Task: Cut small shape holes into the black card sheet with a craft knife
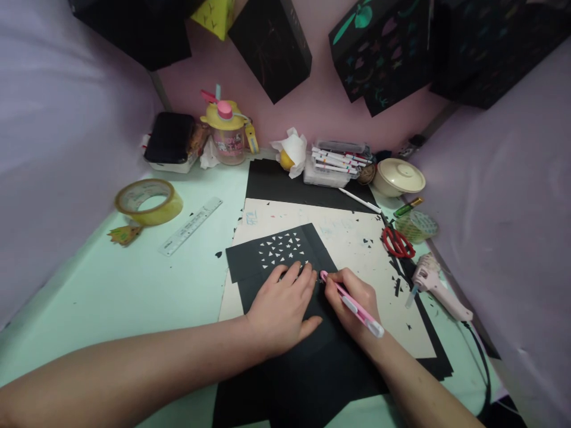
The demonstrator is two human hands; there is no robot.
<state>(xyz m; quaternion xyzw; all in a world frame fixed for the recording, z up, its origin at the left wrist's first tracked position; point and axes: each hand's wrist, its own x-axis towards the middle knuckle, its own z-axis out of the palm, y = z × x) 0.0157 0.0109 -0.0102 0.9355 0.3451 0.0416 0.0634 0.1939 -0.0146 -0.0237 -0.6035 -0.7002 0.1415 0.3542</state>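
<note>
My left hand (285,306) lies flat on a sheet of black card (250,261), fingers stretched out just below a patch of small cut-out triangles and other shapes. In my right hand (352,300) is a pink craft knife (359,312), held like a pen. Its tip points down at the card, just right of my left fingertips; the blade itself is too small to make out. Under the card lies a pale board (357,252) strewn with tiny black scraps. More black card stretches towards me beneath my wrists.
On the left are a roll of clear tape (149,202) and a ruler (191,226). Red-handled scissors (398,242) and a glue gun (441,288) lie right. At the back stand a bottle (228,139), a pen box (336,163) and a lidded bowl (398,176). Black boxes (272,50) hang above.
</note>
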